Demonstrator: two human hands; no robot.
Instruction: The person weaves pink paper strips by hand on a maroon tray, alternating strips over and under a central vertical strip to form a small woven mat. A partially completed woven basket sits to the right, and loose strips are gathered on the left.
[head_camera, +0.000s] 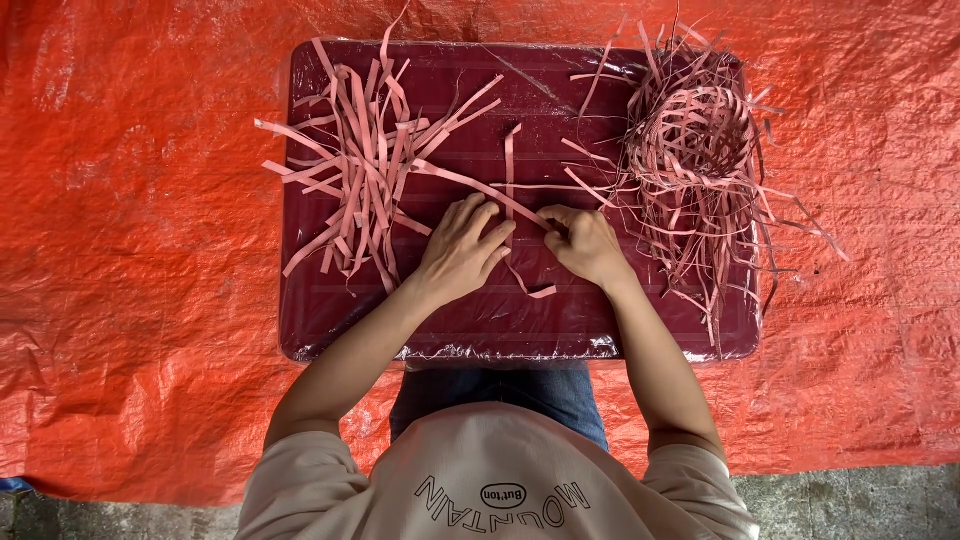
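hands (520, 245) | pink strip (510, 165), grip point hidden by fingers (480, 225)

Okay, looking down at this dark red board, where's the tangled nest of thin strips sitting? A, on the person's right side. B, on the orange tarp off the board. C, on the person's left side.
A: the tangled nest of thin strips lies on the dark red board beyond the right hand, while the wider flat strips lie by the left hand.

Strip piles (365, 175) on wrapped maroon board (330, 310)
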